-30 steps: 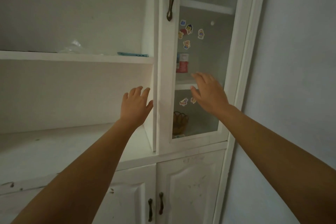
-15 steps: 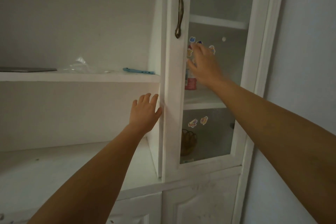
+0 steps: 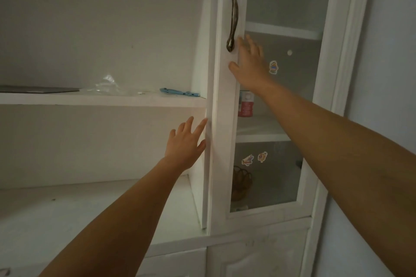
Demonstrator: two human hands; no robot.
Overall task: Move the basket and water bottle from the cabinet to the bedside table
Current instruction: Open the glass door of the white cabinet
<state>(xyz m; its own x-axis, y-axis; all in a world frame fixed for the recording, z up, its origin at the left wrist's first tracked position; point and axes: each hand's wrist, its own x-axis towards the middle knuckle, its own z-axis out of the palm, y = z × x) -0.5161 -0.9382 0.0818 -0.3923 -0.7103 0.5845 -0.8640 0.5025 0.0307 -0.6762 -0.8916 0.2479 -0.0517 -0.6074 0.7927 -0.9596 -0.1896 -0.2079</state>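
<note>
A brown woven basket (image 3: 241,183) stands on the lowest shelf behind the shut glass cabinet door (image 3: 278,105). A bottle with a red and white label (image 3: 245,104) stands on the shelf above it, partly hidden by the door frame and my right wrist. My right hand (image 3: 249,64) is open, fingers spread, just right of and below the dark metal door handle (image 3: 233,17), not gripping it. My left hand (image 3: 185,144) is open with fingertips touching the door's left edge, lower down.
Left of the door are open white shelves (image 3: 101,99) holding a light blue flat object (image 3: 180,92), a clear plastic wrapper (image 3: 105,85) and a dark flat item (image 3: 38,89). Stickers dot the glass. Shut lower cabinet doors (image 3: 258,256) sit below; a wall stands right.
My right hand has risen across the glass, from near the lower shelf up to beside the handle's bottom end. My left hand stays at the door's left edge. The view has tilted upward.
</note>
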